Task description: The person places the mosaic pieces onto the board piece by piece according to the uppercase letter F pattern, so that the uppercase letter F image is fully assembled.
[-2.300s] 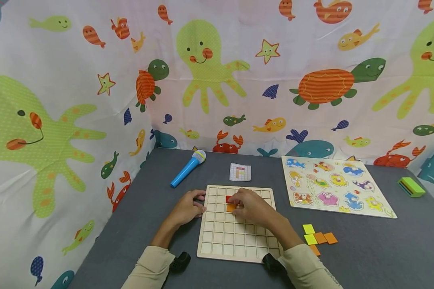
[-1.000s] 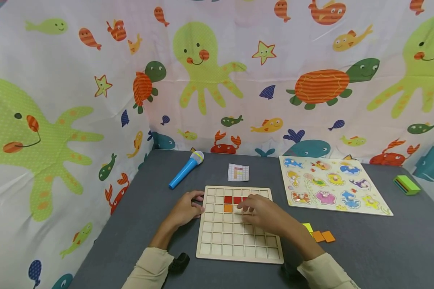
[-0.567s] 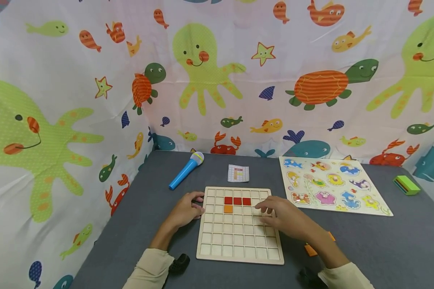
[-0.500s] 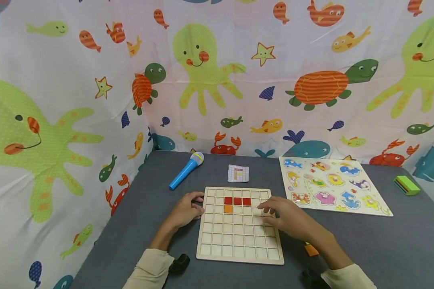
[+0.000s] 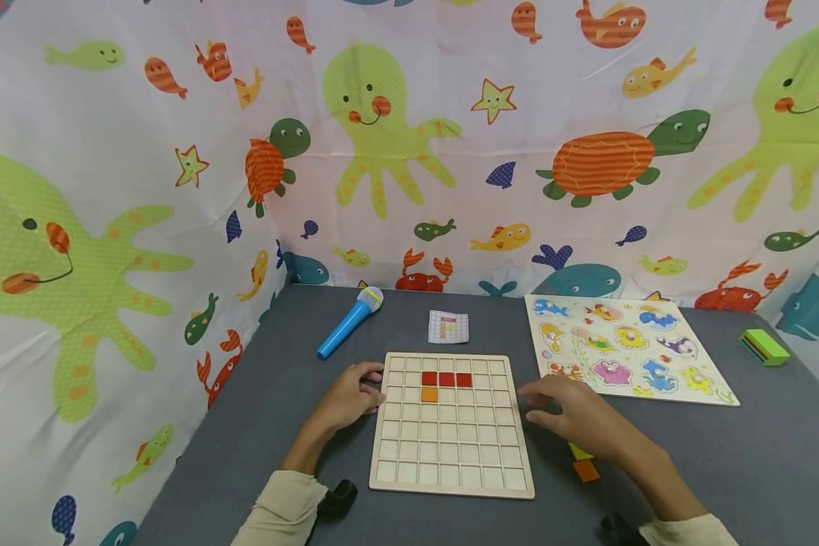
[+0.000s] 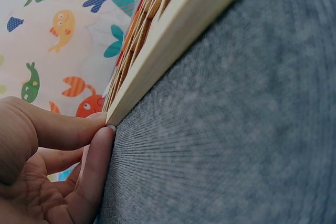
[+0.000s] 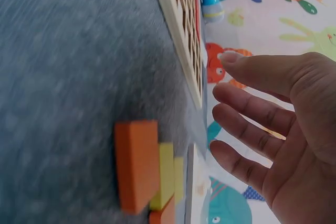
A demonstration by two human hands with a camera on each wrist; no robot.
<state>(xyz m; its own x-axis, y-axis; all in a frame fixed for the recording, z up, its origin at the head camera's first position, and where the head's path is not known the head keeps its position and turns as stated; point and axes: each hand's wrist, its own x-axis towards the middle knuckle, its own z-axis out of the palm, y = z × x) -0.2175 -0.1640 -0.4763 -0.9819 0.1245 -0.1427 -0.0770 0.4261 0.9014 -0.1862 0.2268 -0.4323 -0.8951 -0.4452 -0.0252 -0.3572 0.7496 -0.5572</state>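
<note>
A wooden grid board (image 5: 450, 455) lies in front of me. Three red tiles (image 5: 447, 379) sit side by side in one row of its cells, with one orange tile (image 5: 429, 394) below the leftmost. My left hand (image 5: 346, 396) holds the board's left edge; in the left wrist view, thumb and finger (image 6: 94, 166) pinch the rim. Just past the right edge hovers my right hand (image 5: 576, 413), fingers loosely bent and holding nothing. Loose orange tiles (image 7: 136, 166) and yellow tiles (image 7: 164, 177) lie on the table beneath it, partly hidden by it in the head view.
Behind the board are a small printed pattern card (image 5: 448, 327) and a blue toy microphone (image 5: 350, 323). At the back right lies a sea-animal puzzle board (image 5: 628, 371), with a green block-like object (image 5: 764, 346) beyond it. A printed curtain (image 5: 396, 152) closes off the back.
From over the red and orange tiles, my right hand has moved rightward off the board, uncovering the three red tiles. My left hand has stayed at the left edge.
</note>
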